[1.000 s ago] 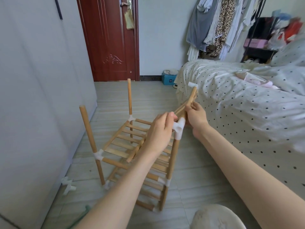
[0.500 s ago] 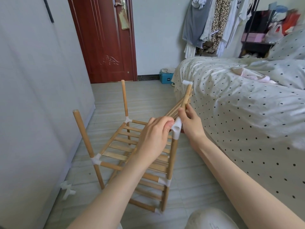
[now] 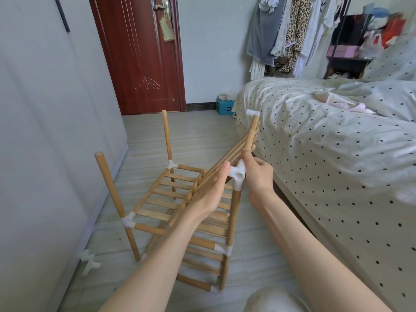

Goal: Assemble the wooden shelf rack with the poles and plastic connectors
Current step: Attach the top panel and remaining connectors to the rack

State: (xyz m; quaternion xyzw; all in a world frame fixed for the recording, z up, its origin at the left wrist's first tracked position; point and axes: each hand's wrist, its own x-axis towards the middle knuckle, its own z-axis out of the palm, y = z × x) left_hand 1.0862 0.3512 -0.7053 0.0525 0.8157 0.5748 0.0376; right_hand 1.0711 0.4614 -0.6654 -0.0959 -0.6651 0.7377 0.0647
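Two hands meet at a white plastic connector [image 3: 238, 176] atop the rack [image 3: 180, 199] on the floor beside the bed [image 3: 326, 143]: left hand [image 3: 209, 192] flat, fingers straight, touching it; right hand [image 3: 256, 174] pinching connector and slatted shelf panel [image 3: 238, 145].

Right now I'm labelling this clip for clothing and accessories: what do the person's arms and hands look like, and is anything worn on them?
Both forearms are bare up to the bottom edge of the picture: no sleeve shows. The left hand and right hand wear no gloves. No watch, bracelet or ring is visible on the sides that show. The fingernails look short and unpainted.
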